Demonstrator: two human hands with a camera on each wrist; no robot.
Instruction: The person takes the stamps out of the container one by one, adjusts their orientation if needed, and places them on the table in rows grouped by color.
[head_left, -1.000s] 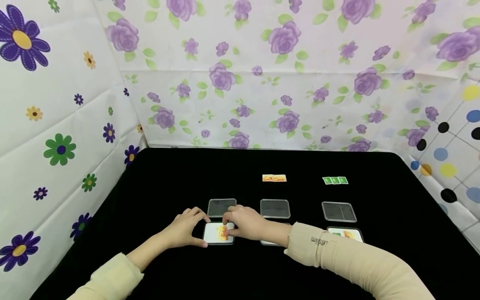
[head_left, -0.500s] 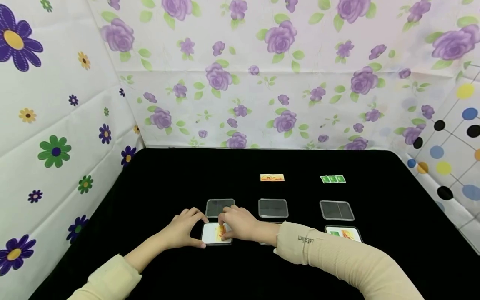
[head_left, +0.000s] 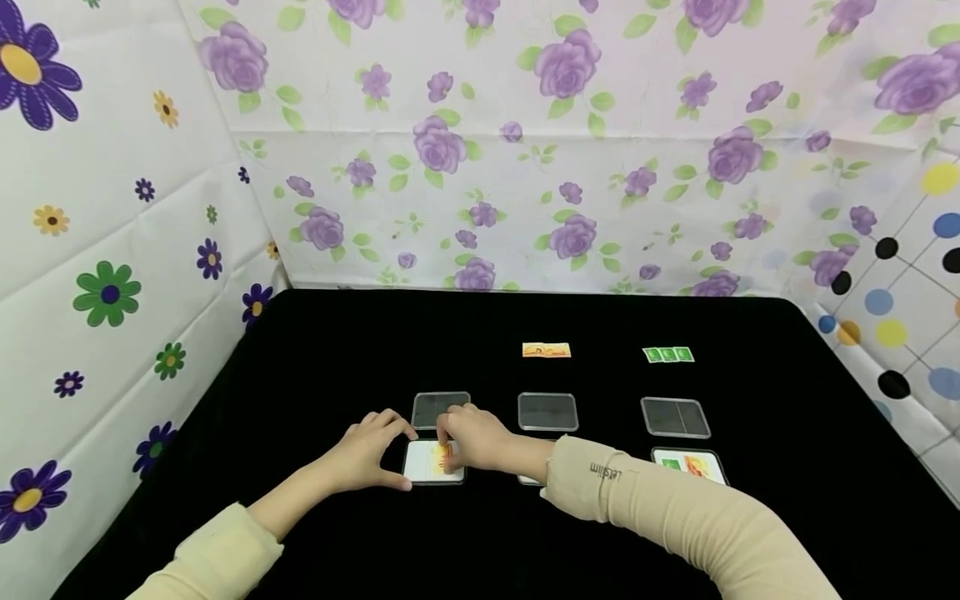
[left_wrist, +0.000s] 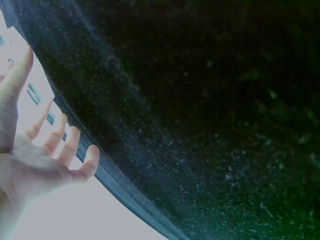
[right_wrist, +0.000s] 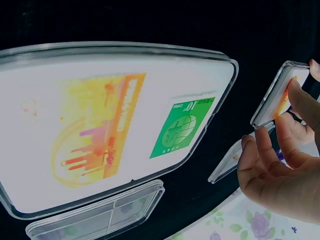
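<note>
A flat clear case with a white insert (head_left: 418,461) lies on the black cloth. My left hand (head_left: 366,452) holds its left side, forefinger at the far corner and thumb at the near corner. My right hand (head_left: 480,437) pinches an orange postage stamp (head_left: 441,458) against the right part of the insert. The right wrist view shows the thumb and fingertips right on this stamp (right_wrist: 283,102). In the left wrist view the left hand's (left_wrist: 45,155) fingers appear spread, with the case out of sight.
Behind the cases lie three clear lids, at left (head_left: 435,411), middle (head_left: 547,412) and right (head_left: 675,417). Farther back are orange stamps (head_left: 546,350) and green stamps (head_left: 668,355). A filled case (head_left: 701,465) sits right; another (right_wrist: 30,125), under my right forearm, bears orange and green stamps.
Both hands keep nearly the same place at the left case. The right fingers shift slightly on the orange stamp, and the head view drifts a little.
</note>
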